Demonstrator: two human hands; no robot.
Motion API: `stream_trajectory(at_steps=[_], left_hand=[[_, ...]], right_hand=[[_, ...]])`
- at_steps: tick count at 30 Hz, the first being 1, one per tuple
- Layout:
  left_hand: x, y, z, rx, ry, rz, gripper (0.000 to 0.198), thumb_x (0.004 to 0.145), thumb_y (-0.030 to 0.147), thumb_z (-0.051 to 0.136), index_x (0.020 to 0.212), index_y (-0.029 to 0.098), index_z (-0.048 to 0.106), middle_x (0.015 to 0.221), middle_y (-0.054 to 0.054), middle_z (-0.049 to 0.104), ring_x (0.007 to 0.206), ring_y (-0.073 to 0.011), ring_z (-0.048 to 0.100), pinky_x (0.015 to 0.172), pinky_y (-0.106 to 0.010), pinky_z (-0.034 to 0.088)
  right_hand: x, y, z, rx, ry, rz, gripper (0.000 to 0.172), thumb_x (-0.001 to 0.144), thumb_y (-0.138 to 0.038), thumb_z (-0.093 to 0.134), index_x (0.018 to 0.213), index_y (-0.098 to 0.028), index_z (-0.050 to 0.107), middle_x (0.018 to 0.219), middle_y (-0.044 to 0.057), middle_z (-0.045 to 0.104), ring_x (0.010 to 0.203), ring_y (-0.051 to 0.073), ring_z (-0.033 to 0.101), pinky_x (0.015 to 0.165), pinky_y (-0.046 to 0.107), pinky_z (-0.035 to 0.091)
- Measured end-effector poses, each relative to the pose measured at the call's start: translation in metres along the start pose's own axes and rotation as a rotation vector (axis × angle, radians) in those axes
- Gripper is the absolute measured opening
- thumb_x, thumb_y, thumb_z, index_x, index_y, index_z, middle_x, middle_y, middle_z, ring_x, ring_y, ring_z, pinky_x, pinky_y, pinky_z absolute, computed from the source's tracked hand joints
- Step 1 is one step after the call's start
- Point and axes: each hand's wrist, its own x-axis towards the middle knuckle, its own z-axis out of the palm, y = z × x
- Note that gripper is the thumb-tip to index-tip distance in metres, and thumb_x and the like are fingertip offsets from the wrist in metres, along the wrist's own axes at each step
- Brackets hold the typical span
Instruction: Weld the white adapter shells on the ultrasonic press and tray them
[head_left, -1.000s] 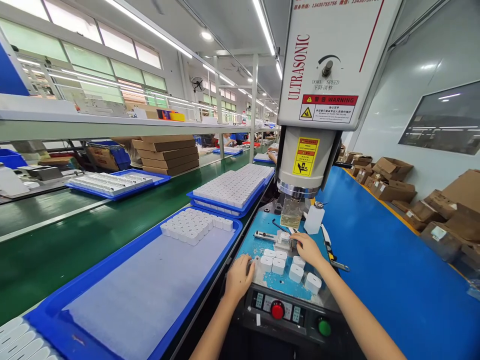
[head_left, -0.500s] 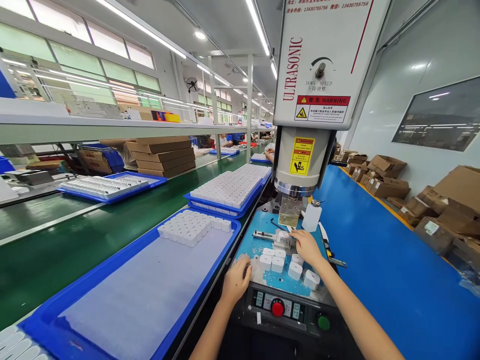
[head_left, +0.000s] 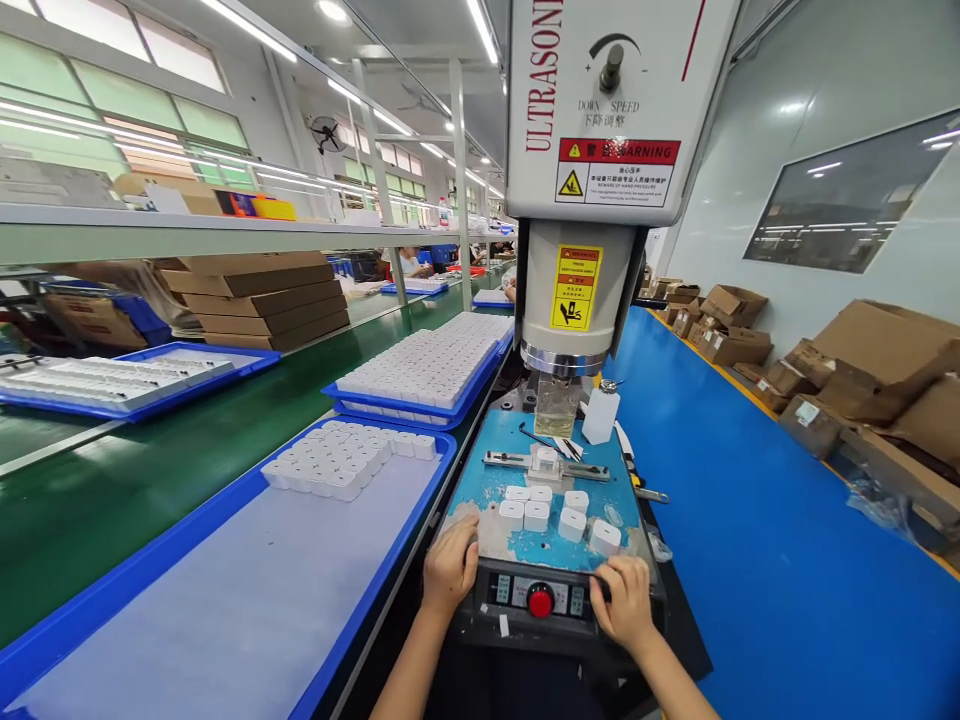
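My left hand (head_left: 450,565) rests on the left front corner of the machine base, its fingers laid over the edge and the thumb apart. On the right front corner lies my right hand (head_left: 626,600), fingers bent over the panel where the green button was visible; it covers that button. Between my hands is a red button (head_left: 540,600). Several white rounded plastic housings (head_left: 573,524) stand on the blue base plate (head_left: 495,430). Behind them, one white housing (head_left: 547,456) sits in the metal fixture (head_left: 506,460), below the clear horn (head_left: 556,405) of the ultrasonic press (head_left: 577,290).
A blue tray (head_left: 442,480) at my left holds rows of white housings on a pale sheet. Stacked full trays (head_left: 450,408) stand beyond it on the green belt. A white bottle (head_left: 601,412), tweezers (head_left: 536,435) and a knife (head_left: 641,485) lie around the plate. Cardboard boxes (head_left: 885,350) line the right.
My right hand has left the housing in the fixture and come down to the front right corner, over the green button. My left hand stays at its corner. The view has shifted right.
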Motion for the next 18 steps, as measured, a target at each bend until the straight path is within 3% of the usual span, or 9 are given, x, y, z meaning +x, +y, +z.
stream_trajectory(at_steps=[6, 9, 13, 16, 18], left_hand=[[0.005, 0.004, -0.004, -0.03, -0.029, -0.039, 0.022, 0.089, 0.021, 0.041, 0.096, 0.021, 0.062, 0.109, -0.008, 0.07, 0.107, -0.0222, 0.064, 0.092, -0.036, 0.052], [0.007, 0.01, -0.005, -0.035, -0.03, -0.112, 0.024, 0.09, 0.024, 0.04, 0.093, 0.022, 0.063, 0.106, -0.007, 0.071, 0.104, -0.0222, 0.065, 0.09, -0.036, 0.052], [0.016, 0.02, -0.007, -0.01, 0.001, -0.257, 0.027, 0.092, 0.03, 0.038, 0.093, 0.022, 0.064, 0.096, -0.007, 0.072, 0.093, -0.0222, 0.067, 0.082, -0.034, 0.053], [0.036, 0.024, -0.01, -0.012, -0.037, -0.406, 0.026, 0.092, 0.034, 0.039, 0.086, 0.023, 0.063, 0.082, -0.004, 0.071, 0.078, -0.0214, 0.068, 0.07, -0.032, 0.053], [0.055, 0.024, -0.01, -0.054, -0.072, -0.443, 0.024, 0.09, 0.033, 0.042, 0.086, 0.022, 0.062, 0.083, -0.004, 0.071, 0.08, -0.0217, 0.068, 0.071, -0.032, 0.053]], right_hand=[[0.036, 0.008, -0.021, 0.064, -0.003, 0.221, 0.016, 0.084, -0.025, 0.052, 0.1, -0.024, 0.055, 0.095, 0.01, 0.057, 0.089, 0.027, 0.057, 0.076, 0.043, 0.048], [0.048, 0.015, -0.03, 0.16, -0.123, 0.306, 0.016, 0.088, -0.029, 0.049, 0.101, -0.026, 0.057, 0.104, 0.011, 0.058, 0.098, 0.028, 0.059, 0.077, 0.04, 0.051], [0.045, 0.022, -0.028, 0.32, -0.201, 0.356, 0.015, 0.09, -0.033, 0.048, 0.094, -0.026, 0.062, 0.107, 0.01, 0.062, 0.098, 0.025, 0.063, 0.075, 0.035, 0.054], [0.038, 0.025, -0.022, 0.382, -0.155, 0.389, 0.017, 0.089, -0.035, 0.05, 0.092, -0.026, 0.064, 0.107, 0.012, 0.064, 0.097, 0.027, 0.065, 0.076, 0.036, 0.055], [0.034, 0.028, -0.019, 0.413, -0.1, 0.411, 0.017, 0.089, -0.035, 0.052, 0.091, -0.026, 0.065, 0.106, 0.012, 0.065, 0.097, 0.028, 0.065, 0.076, 0.038, 0.056]])
